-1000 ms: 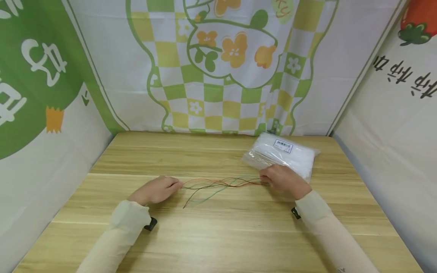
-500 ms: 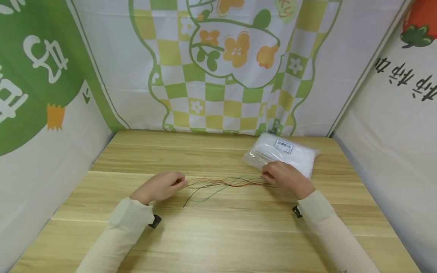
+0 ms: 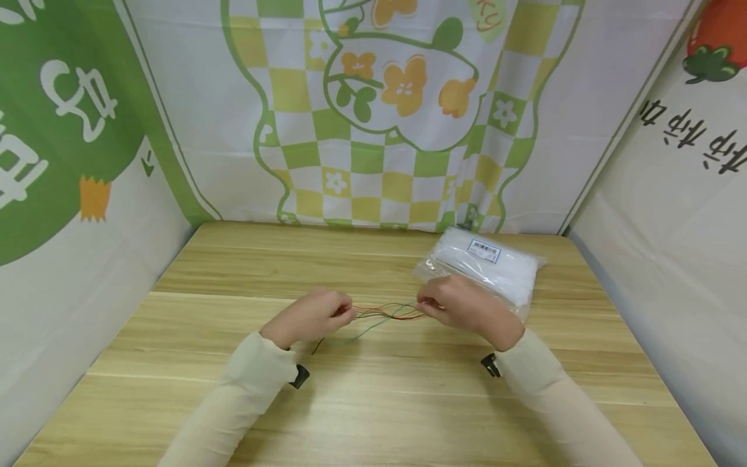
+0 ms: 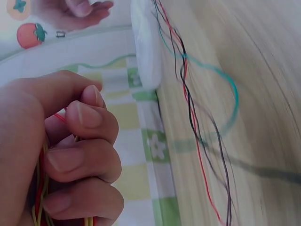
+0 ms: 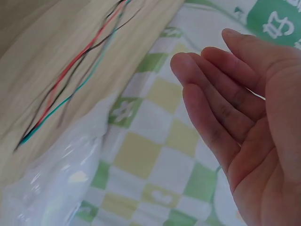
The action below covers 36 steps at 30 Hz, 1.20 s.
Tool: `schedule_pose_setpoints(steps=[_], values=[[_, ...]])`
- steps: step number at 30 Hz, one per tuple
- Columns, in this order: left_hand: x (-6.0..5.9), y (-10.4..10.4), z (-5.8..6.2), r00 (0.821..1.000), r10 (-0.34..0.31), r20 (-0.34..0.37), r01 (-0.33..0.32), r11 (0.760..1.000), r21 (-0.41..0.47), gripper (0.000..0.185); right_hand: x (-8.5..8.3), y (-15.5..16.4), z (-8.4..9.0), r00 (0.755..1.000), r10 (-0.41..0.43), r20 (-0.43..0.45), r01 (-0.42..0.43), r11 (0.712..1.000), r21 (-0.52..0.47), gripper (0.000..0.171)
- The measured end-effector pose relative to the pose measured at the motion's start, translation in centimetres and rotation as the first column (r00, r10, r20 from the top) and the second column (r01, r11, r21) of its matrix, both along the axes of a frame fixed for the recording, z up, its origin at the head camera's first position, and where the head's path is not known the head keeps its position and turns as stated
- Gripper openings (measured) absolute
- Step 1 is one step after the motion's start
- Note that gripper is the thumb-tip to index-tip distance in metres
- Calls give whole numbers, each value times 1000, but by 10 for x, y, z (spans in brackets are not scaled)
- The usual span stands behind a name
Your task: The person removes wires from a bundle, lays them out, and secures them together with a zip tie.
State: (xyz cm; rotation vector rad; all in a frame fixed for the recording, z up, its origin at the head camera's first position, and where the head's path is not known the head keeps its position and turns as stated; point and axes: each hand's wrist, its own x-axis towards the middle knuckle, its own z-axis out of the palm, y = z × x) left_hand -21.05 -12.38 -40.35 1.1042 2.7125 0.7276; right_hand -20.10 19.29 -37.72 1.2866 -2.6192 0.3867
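Observation:
Several thin wires [image 3: 390, 317], red, black and teal, lie loosely crossed on the wooden table between the two hands. My left hand [image 3: 312, 316] is just left of them, and in the left wrist view its curled fingers grip a bundle of red and yellow wires [image 4: 39, 197]. At the other end of the loose wires is my right hand [image 3: 469, 310]. In the right wrist view its palm shows bare, with relaxed fingers [image 5: 211, 122] holding nothing, apart from the wires [image 5: 77, 66]. The head view hides the gripped bundle behind the left hand.
A clear plastic bag of white material [image 3: 496, 259] with a barcode label lies at the back right, just behind my right hand. Printed cloth [image 3: 373, 155] hangs along the table's back edge, with more cloth at both sides.
My left hand has moved to the right along the wires, and my right hand has shifted left lately. They are now closer together. The loose wires and the bag look unmoved.

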Motion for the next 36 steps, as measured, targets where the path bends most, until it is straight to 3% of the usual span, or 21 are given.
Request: schedule_pose_setpoints(steps=[11,18,25,31,36], values=[[6,42,1,998,-64,2,64,998,1,41,12,-34,5,994,83,-69,-84,996,-14,12],[10,57,3,992,-124,-33,125,992,13,26,15,-45,1,991,108,-75,-111,993,-37,11],[8,59,-1,985,-161,-56,163,986,29,29,13,-42,0,989,122,-81,-128,990,-66,16],[7,47,-3,987,-158,-25,158,987,27,34,6,-25,-1,994,100,-52,-106,985,-133,16],[8,48,-4,988,-155,-18,155,988,-26,32,3,-22,-5,996,60,-62,-66,994,-89,13]])
